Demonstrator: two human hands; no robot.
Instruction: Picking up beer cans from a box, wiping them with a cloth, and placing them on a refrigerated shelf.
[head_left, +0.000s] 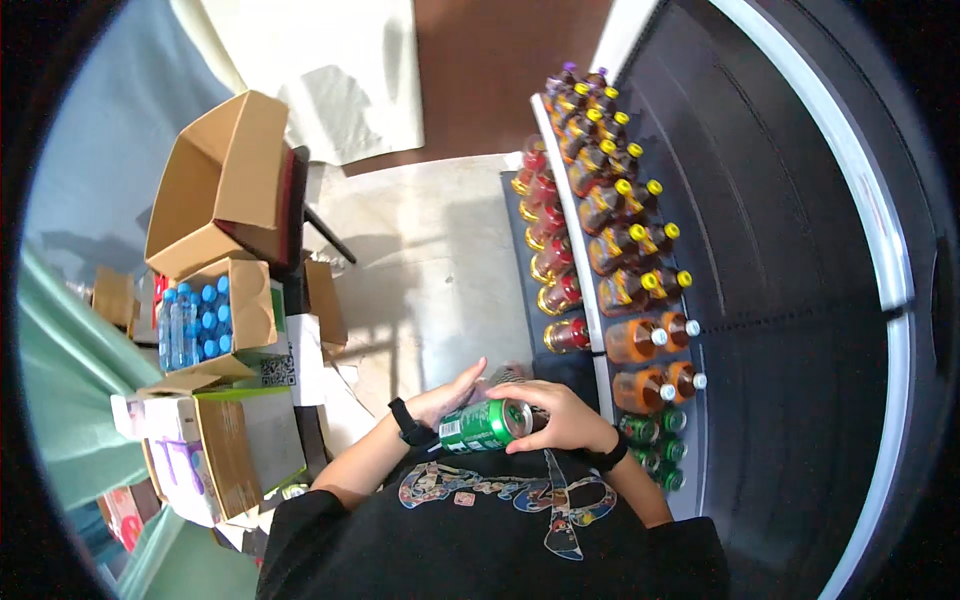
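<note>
A green drink can (pixel 478 427) lies tilted on its side in front of my chest, its silver top turned to the right. My right hand (pixel 565 418) curls over the top end, with thumb and fingers gripping it. The lower end rests against the palm of my left hand (pixel 445 398), so the can is held between both hands. One digit of the left hand stretches upward, while its other fingers are hidden behind the can. Something clear and crinkled (pixel 505 374) shows just beyond the can, between the hands; its kind is unclear.
On the right, a shelf with a white front rail (pixel 572 200) carries rows of yellow-capped dark bottles (pixel 618 240), orange bottles (pixel 640 340) and green bottles (pixel 650 430). Red bottles (pixel 560 290) stand below. At left are an open carton (pixel 215 185) and a box of blue-capped water bottles (pixel 195 325).
</note>
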